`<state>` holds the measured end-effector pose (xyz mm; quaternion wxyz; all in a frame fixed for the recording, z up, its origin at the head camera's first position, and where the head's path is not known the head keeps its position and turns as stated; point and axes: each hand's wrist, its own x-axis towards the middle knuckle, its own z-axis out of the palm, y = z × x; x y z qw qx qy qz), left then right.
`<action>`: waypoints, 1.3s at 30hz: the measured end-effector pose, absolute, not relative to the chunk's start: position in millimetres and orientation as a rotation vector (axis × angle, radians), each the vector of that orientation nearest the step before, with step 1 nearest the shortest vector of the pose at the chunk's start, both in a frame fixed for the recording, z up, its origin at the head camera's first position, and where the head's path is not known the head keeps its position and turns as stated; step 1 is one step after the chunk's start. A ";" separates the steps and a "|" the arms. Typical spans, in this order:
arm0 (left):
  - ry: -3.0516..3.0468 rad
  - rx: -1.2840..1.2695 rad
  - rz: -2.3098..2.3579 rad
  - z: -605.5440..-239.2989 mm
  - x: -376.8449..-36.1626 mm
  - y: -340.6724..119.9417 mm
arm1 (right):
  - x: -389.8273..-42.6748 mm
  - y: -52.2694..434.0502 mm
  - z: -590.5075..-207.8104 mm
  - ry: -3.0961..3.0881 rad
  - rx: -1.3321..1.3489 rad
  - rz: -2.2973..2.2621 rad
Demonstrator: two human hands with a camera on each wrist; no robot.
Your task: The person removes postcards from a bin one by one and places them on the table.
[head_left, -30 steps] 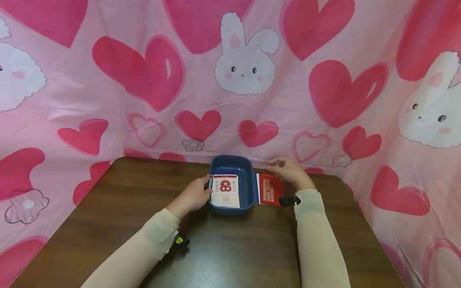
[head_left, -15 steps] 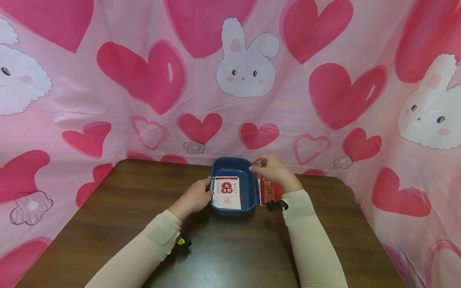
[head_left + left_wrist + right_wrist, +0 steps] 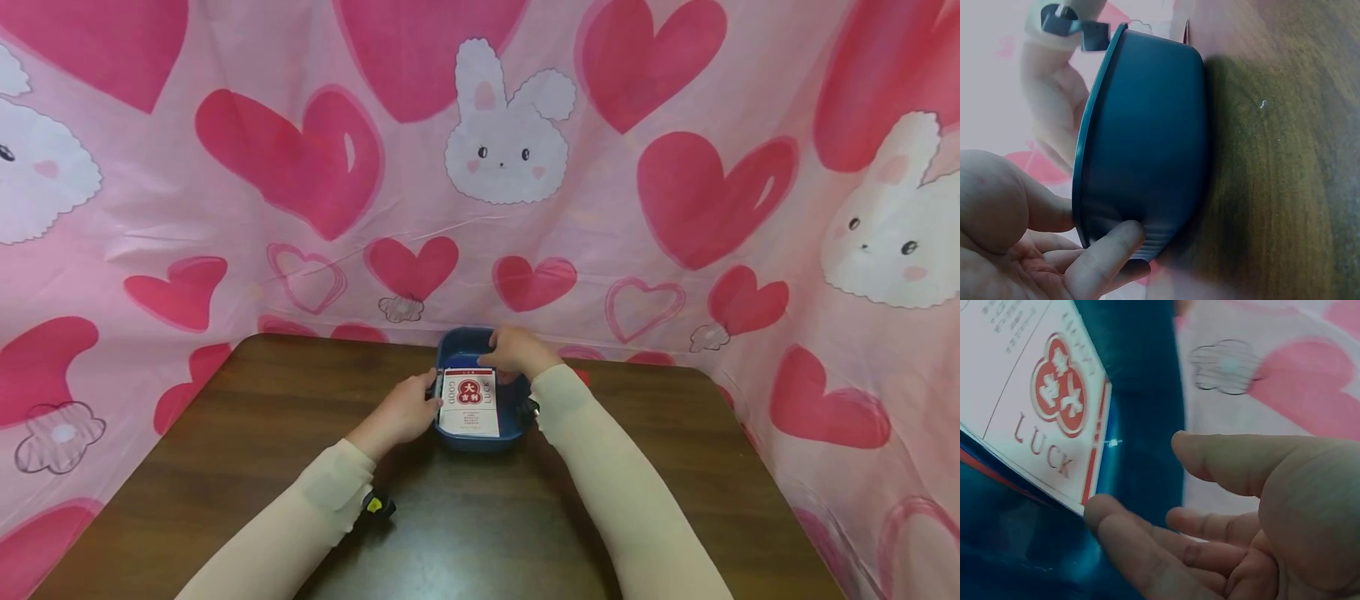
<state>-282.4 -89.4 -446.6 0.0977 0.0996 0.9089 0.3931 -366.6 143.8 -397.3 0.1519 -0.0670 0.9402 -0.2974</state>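
A blue plastic basin (image 3: 483,445) stands on the table near the back wall. Inside it, on the left, lies a stack of cards whose white top card (image 3: 471,417) bears red print reading "GOOD LUCK". My left hand (image 3: 401,410) grips the basin's left end, fingers curled at its rim in the left wrist view, where the basin's outer wall (image 3: 1147,125) fills the middle. Over the basin is my right hand (image 3: 522,352). In the right wrist view its fingertip (image 3: 1100,509) is at the corner of the white card (image 3: 1004,387), thumb apart, holding nothing.
A red card (image 3: 583,377) lies right of the basin, mostly hidden by the right forearm. The brown wooden table (image 3: 300,450) ends at a pink curtain (image 3: 420,200) with hearts and rabbits, close behind the basin.
My right hand has moved left, from above the red card to over the basin beside the white card. The right forearm now covers most of the red card. My left hand keeps its grip.
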 end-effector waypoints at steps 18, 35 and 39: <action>2.685 0.309 1.146 -445.6 -282.6 -86.7 | -370.1 122.5 -419.9 2.751 -0.106 -0.483; 2.687 0.288 1.152 -447.6 -284.8 -88.5 | -377.1 133.7 -407.8 2.777 -0.246 -0.757; 2.687 0.291 1.151 -448.0 -285.8 -89.3 | -379.3 139.5 -403.7 2.718 -0.274 -0.883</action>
